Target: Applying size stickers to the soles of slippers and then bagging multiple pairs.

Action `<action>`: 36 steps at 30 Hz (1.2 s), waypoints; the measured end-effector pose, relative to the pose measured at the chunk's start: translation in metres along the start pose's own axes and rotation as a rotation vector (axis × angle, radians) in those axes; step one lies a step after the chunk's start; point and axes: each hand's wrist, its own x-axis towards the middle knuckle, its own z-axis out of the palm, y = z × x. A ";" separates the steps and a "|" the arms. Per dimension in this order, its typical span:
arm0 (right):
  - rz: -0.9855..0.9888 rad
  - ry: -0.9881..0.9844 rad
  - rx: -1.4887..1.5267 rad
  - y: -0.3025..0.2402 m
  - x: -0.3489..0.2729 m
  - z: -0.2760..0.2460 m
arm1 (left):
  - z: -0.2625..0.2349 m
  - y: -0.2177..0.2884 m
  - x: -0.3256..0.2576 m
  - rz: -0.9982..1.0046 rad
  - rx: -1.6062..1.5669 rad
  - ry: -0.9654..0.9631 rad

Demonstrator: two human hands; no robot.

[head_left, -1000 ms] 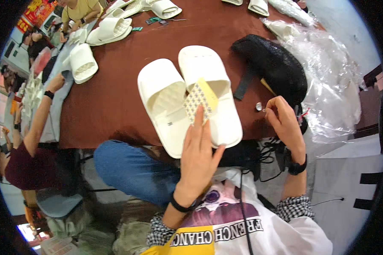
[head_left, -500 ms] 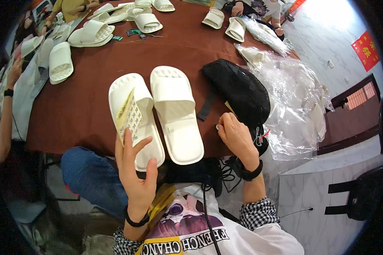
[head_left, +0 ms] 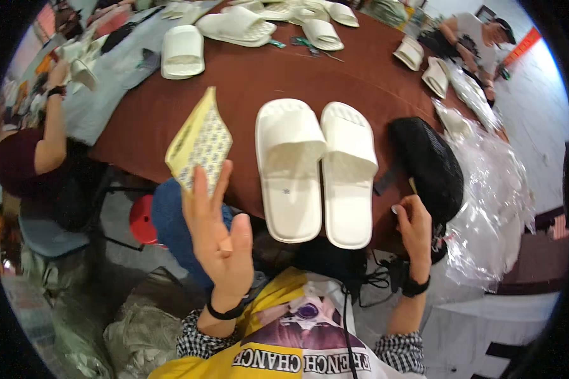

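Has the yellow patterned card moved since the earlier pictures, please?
Yes: the card has moved left, farther from the black bag, and no longer overlaps the nearest slippers.

Looks like a workshop or packing room for footwear, judging by a broad table [head_left: 234, 76] under a smooth brown covering, with loose white moulded slippers [head_left: 237, 28] along the far edge, a side-by-side pair of white open-toed slippers [head_left: 289, 205] at the near edge and crinkled clear plastic wrapping [head_left: 490, 208] heaped at the right edge. Shows shared work too: beyond the left edge, a maroon-sleeved co-worker [head_left: 19, 158] beside a second surface [head_left: 117, 95] under pale grey-blue cloth, and near the far right corner, another person in a light shirt [head_left: 477, 41].
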 end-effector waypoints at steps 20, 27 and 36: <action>-0.110 0.462 -0.049 0.009 -0.015 0.045 | 0.014 -0.006 -0.003 -0.433 -0.679 0.011; -0.033 0.467 0.052 -0.023 -0.033 0.023 | 0.017 -0.009 -0.002 -0.458 -0.553 -0.111; -0.397 0.073 0.387 -0.107 -0.050 0.037 | 0.031 -0.003 -0.010 -0.549 -0.544 -0.306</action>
